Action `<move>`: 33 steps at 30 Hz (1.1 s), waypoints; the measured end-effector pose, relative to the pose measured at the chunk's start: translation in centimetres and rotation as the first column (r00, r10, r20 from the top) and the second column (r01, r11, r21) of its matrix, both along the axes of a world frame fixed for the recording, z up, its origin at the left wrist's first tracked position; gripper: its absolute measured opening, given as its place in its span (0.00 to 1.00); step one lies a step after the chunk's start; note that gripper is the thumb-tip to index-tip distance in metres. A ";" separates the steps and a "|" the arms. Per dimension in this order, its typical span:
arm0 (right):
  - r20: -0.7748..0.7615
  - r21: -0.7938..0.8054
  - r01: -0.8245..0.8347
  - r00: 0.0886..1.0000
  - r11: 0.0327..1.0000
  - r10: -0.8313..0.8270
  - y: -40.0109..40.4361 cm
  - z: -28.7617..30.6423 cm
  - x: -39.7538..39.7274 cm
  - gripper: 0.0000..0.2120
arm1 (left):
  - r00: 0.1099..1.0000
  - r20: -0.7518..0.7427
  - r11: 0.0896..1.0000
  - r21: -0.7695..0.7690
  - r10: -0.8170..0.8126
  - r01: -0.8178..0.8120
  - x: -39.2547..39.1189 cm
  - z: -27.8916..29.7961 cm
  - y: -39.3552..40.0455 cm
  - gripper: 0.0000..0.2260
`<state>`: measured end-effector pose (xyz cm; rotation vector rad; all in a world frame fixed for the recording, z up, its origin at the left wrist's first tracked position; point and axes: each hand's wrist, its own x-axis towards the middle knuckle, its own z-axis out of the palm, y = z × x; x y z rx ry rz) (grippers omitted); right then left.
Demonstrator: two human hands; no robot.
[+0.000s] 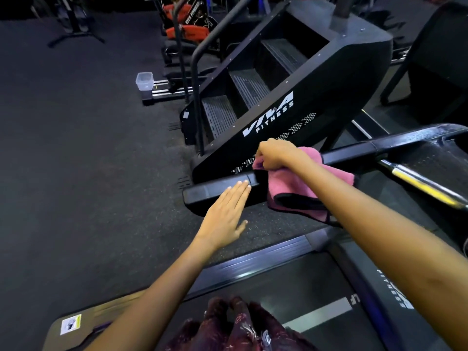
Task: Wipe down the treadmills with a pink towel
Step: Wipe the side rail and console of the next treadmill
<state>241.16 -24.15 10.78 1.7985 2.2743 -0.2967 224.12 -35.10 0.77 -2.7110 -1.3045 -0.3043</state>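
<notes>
The folded pink cloth towel (291,188) is gripped by the right hand (276,153) over the black treadmill handrail (220,191) — wiping is underway. Beside it, the left hand (225,216) is laid flat, fingers straight. Next, a sweep toward the rail's end seems needed.

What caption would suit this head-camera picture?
Right hand grips a pink towel draped over a treadmill handrail; the flat left hand reaches toward the rail's end.

Dim gym, dark speckled rubber floor (76,148), black stair climber (291,97) with white VIVA FITNESS lettering standing close by, clear plastic tub (144,81) on a low frame behind it, orange-padded machines (187,21) further back, black stand (73,24) at far left
</notes>
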 end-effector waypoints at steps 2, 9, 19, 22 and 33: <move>-0.070 -0.093 -0.067 0.996 0.993 0.061 0.4 0.4 0.5 0.12 | 1.000 0.017 1.000 -0.009 -0.005 0.005 -0.9 0.0 0.2 0.39; 0.094 -0.193 -0.014 0.995 0.981 0.033 2.8 1.3 1.1 0.14 | 0.996 0.094 1.000 -0.003 -0.011 0.011 -3.9 -0.3 0.1 0.36; -0.123 -0.422 -0.252 0.968 0.871 0.221 6.6 0.6 0.3 0.11 | 0.954 0.296 0.999 -0.023 0.047 -0.042 -2.9 -1.3 0.1 0.25; -0.115 -0.479 -0.335 0.940 0.811 0.320 8.6 -0.3 0.0 0.10 | 0.938 0.337 0.993 0.046 0.084 -0.106 -2.2 -2.0 0.2 0.23; -0.360 -0.550 -0.612 0.788 0.569 0.500 12.9 -1.9 4.2 0.13 | 0.620 0.662 0.781 0.084 0.420 -0.618 5.1 -3.0 0.5 0.12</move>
